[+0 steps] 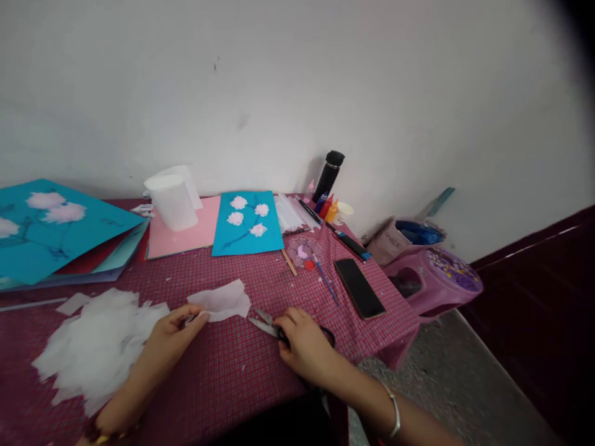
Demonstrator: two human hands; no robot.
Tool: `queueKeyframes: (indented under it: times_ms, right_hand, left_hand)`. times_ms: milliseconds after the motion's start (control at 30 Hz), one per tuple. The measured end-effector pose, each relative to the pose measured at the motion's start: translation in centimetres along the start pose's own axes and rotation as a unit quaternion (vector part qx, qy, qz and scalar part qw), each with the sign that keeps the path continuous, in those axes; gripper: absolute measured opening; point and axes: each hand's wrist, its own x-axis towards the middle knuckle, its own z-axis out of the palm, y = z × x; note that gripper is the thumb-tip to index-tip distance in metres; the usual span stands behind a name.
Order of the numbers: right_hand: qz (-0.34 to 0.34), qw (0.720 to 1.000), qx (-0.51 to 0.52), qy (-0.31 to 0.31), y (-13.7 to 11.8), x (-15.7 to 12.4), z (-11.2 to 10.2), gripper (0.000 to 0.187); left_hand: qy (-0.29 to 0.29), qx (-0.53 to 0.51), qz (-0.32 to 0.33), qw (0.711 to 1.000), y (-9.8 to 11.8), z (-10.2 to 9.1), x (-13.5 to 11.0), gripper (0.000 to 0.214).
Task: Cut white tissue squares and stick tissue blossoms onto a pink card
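Note:
Between the thumb and fingers of my left hand (179, 331) is a thin white sheet of tissue paper (223, 300), stretching out to the right. My right hand (302, 344) is closed around the handles of a pair of scissors (264, 324). The blades are parted and point left, close to the tissue's right end; I cannot tell whether they touch it. Beside my left forearm lies a heap of white tissue pieces (100, 347). Beyond the hands rests a blue sheet (223, 232) bearing pale pink blossoms and dark branches.
A tissue roll (171, 201) stands on pink paper (160, 241). Another painted blue sheet (93, 238) lies left on coloured papers. Rightward are a paint palette (300, 251), brush (328, 282), paint bottles (331, 210), black flask (329, 176), cutter knife (351, 243) and phone (359, 288). A pink stool (423, 282) stands past the table edge.

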Motion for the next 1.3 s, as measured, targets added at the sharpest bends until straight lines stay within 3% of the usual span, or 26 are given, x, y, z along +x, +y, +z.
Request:
queueKeyframes:
  times_ms: [200,333,467,567,633,800,967,1100,1200,1300]
  right_hand:
    - [0.027,0.998,-0.009,0.056,4.6,-1.5,-1.2,0.029]
    - [0.025,0.998,-0.025,0.047,7.1,-1.7,-2.8,0.025]
    - [-0.023,0.998,0.028,0.047,5.6,0.0,-3.7,0.023]
    - [-0.067,0.994,0.084,0.022,3.1,2.5,-3.7,0.021]
    - [-0.106,0.990,0.096,-0.011,1.5,4.3,-3.4,0.021]
    - [-0.186,0.979,0.012,-0.079,-0.9,7.5,-1.9,0.033]
    - [-0.226,0.966,-0.039,-0.122,-1.0,9.2,-0.4,0.006]
    - [-0.187,0.976,-0.053,-0.095,-1.0,10.7,-0.5,0.001]
    - [-0.160,0.984,-0.063,-0.044,-1.2,10.7,-1.4,0.014]
    - [-0.168,0.985,0.012,-0.029,-1.0,8.5,-2.6,0.027]
  left_hand:
    - [0.016,-0.122,-0.011,0.992,1.9,-0.2,-0.7,0.028]
    - [-0.007,-0.052,0.037,0.998,4.4,0.4,-2.6,0.021]
    - [-0.091,0.083,0.180,0.976,4.5,2.4,-5.5,0.013]
    - [-0.099,0.203,0.270,0.936,2.9,3.7,-7.9,0.015]
    - [-0.096,0.280,0.293,0.909,1.9,4.1,-9.2,0.020]
    - [-0.165,0.379,0.314,0.855,0.5,3.3,-11.1,0.059]
    - [-0.173,0.369,0.329,0.852,-0.3,2.0,-11.6,0.062]
    - [-0.167,0.345,0.336,0.860,-0.4,1.5,-11.4,0.051]
    - [-0.140,0.338,0.341,0.866,0.0,1.0,-10.8,0.042]
    - [-0.110,0.339,0.344,0.869,0.5,0.4,-10.2,0.037]
